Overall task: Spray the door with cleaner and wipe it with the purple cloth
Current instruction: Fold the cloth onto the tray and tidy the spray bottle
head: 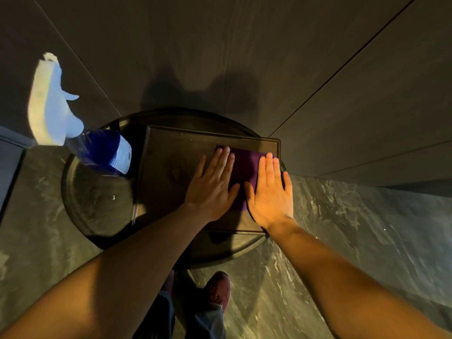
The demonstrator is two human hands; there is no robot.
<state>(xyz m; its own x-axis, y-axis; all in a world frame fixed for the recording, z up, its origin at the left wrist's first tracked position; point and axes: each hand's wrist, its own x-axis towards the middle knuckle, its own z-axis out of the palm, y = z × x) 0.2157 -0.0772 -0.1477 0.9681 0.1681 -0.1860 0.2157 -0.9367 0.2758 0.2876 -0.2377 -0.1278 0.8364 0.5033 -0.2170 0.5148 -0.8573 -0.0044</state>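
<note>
Both our hands lie flat on the purple cloth (244, 167).

We press our left hand (212, 185) and right hand (270, 192) side by side, fingers (223, 159) released and stretched out, grasping nothing. The cloth lies spread on a dark rectangular tray (171, 155) atop a round dark counter (95, 204). The blue spray bottle (97, 150) stands on the counter just left of the tray, before the dark door panels (220, 57).

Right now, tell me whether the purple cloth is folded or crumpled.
Folded, or at least flat: the purple cloth lies as a neat rectangle on the tray, with the left hand and right hand pressing it flat.
</note>
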